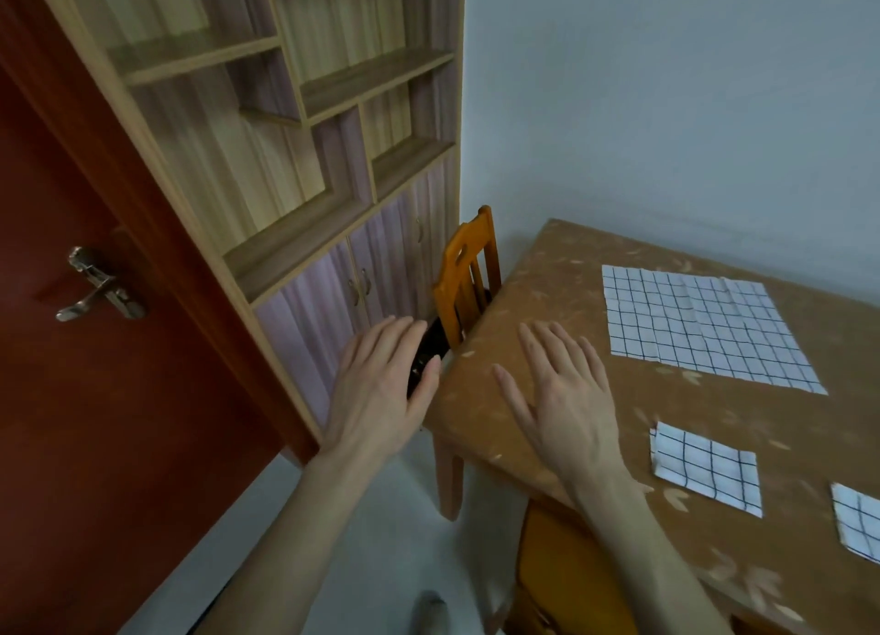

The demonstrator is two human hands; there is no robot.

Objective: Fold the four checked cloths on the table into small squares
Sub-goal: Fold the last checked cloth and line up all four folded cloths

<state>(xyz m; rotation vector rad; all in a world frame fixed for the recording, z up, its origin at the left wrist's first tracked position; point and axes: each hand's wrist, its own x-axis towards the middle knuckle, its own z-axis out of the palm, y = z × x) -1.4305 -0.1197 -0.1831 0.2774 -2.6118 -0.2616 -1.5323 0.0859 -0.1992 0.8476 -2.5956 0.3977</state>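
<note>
Right hand (557, 396): fingers straight, holding nothing, flat above the desk (547, 272) near its left edge. Left hand (381, 386): likewise released, off the desk beside a chair (464, 272). Unfolded checked cloth (700, 325): lies flat to the right hand's right and further back, nearer that hand; two folded squares (707, 465) (857, 522) lie at the near right.

Pale blue-grey wall (666, 86) behind brown mottled surface (547, 301). Orange wooden chair (469, 272) pushed against its far end. Wood shelf unit (295, 124) left (lower doors pinkish). Red-brown door (62, 396), metal handle (97, 286). Light floor (371, 539).
</note>
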